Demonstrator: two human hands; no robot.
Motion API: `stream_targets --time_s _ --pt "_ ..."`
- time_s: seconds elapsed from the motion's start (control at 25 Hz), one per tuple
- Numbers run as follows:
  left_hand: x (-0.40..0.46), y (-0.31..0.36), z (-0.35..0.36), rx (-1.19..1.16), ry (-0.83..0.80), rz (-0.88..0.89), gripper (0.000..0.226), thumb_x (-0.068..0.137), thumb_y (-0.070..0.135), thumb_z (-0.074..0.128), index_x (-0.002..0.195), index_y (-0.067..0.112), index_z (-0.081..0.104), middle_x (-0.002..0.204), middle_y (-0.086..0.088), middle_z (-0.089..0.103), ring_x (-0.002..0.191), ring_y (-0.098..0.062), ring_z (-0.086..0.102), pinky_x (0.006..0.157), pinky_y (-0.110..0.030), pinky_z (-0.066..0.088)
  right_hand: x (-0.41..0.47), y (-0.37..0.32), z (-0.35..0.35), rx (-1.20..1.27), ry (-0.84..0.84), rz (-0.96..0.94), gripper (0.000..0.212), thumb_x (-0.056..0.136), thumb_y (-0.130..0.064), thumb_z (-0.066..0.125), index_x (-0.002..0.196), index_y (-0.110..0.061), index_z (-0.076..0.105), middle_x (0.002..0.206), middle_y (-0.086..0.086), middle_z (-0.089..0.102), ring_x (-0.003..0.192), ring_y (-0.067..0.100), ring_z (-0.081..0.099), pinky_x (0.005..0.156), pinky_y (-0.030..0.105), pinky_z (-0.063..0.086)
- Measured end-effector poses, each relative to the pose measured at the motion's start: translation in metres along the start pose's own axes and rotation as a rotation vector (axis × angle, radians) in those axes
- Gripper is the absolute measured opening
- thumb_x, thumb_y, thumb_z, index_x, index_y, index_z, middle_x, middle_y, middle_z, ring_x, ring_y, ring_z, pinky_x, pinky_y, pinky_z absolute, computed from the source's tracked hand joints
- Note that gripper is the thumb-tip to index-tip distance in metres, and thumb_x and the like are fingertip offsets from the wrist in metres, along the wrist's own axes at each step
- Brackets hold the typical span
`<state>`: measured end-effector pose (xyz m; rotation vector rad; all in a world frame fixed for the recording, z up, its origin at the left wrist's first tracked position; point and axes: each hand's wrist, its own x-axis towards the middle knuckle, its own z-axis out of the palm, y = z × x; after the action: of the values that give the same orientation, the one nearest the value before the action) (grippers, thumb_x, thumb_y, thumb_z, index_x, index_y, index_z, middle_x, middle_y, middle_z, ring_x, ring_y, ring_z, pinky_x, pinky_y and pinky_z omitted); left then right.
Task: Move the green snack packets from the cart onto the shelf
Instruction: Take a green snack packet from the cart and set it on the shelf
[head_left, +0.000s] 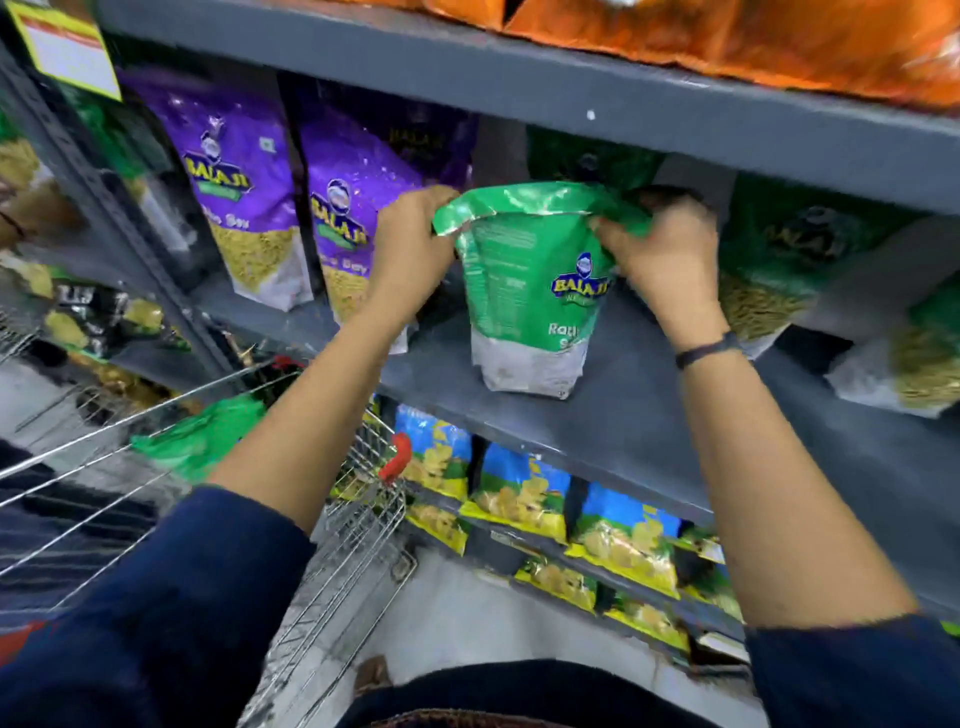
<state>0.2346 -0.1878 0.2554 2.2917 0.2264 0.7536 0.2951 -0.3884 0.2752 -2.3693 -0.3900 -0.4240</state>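
A green snack packet (524, 291) stands upright on the grey shelf (639, 415), near its front edge. My left hand (410, 244) grips the packet's top left corner. At the top right corner, my right hand (665, 254) pinches the folded top. Another green packet (200, 441) lies in the wire cart (358, 525) at lower left, partly hidden behind my left forearm. More green packets (779, 260) stand further back on the shelf to the right.
Purple packets (244, 208) stand on the same shelf to the left. Orange bags (753, 41) fill the shelf above. Blue and yellow packets (524, 493) line the shelf below. A grey upright post (104, 208) borders the bay on the left.
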Motion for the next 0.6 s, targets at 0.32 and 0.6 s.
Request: stream_targets --time_s 0.32,0.6 --pt "0.002 -0.01 0.078 -0.822 -0.236 -0.332 0.062 0.077 0.07 0.038 0.115 0.023 0.048 0.126 -0.011 0.054 0.122 -0.022 0.049 0.109 -0.042 0.036 -0.05 0.045 0.054 0.752 0.343 0.406 0.05 0.088 -0.024 0.063 0.131 -0.005 0.044 0.128 0.02 0.055 0.111 0.026 0.056 0.1 0.032 0.045" --pt "-0.028 -0.047 0.116 -0.761 -0.04 -0.599 0.071 0.09 0.061 0.006 0.083 0.026 0.068 0.085 -0.003 0.074 0.075 -0.012 0.067 0.078 -0.034 0.053 -0.081 0.066 0.114 0.873 -0.295 0.603 0.062 0.099 -0.037 0.037 0.151 -0.023 0.008 0.162 0.001 0.008 0.149 0.018 0.012 0.123 0.048 0.017"
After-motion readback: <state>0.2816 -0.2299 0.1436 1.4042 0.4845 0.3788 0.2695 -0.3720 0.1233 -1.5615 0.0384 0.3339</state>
